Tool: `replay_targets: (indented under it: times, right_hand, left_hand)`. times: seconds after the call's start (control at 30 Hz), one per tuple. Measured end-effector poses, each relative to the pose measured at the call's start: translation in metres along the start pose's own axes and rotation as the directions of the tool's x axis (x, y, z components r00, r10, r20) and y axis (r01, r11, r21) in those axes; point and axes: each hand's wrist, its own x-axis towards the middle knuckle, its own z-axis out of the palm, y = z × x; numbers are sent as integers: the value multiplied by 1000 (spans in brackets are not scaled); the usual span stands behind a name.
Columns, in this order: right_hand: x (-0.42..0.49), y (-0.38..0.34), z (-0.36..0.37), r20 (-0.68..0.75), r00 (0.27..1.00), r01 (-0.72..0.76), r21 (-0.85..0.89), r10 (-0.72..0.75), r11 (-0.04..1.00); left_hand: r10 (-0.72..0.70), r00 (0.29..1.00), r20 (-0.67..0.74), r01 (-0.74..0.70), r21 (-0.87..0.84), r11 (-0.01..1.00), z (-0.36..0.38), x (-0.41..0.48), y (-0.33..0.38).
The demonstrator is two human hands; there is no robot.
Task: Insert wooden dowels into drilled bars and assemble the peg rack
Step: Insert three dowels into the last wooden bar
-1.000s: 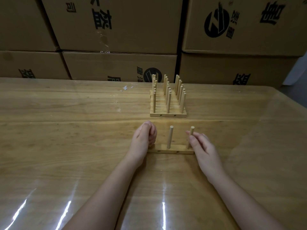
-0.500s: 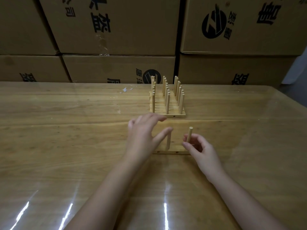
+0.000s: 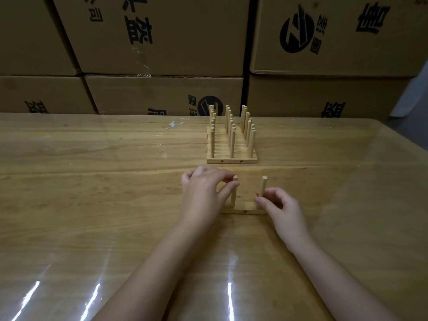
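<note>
On the flat drilled wooden bar point(image 3: 245, 211), left hand point(image 3: 203, 193) pinches a round pale dowel point(image 3: 233, 199) (upright). Right hand point(image 3: 286, 213) pinches the end dowel point(image 3: 263, 185).

Single head view, looking forward and down, close over table point(image 3: 92, 205), facing stacked cartons point(image 3: 162, 38).

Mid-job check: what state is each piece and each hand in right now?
Bar: flat on the table, partly hidden by the hands.
Middle dowel: upright in the bar, pinched near its top by the left hand.
Right dowel: upright in the bar, pinched low by the right hand.
Assembled rack: behind the bar, untouched, dowels upright.
</note>
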Motion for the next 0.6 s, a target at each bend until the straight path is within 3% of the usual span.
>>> replay_targets:
  times: [0.6]
  right_hand:
    - [1, -1, 0, -29, 998, 57, -124, -61, 991]
  left_hand:
    - [38, 999, 0, -38, 42, 998, -3, 1, 2]
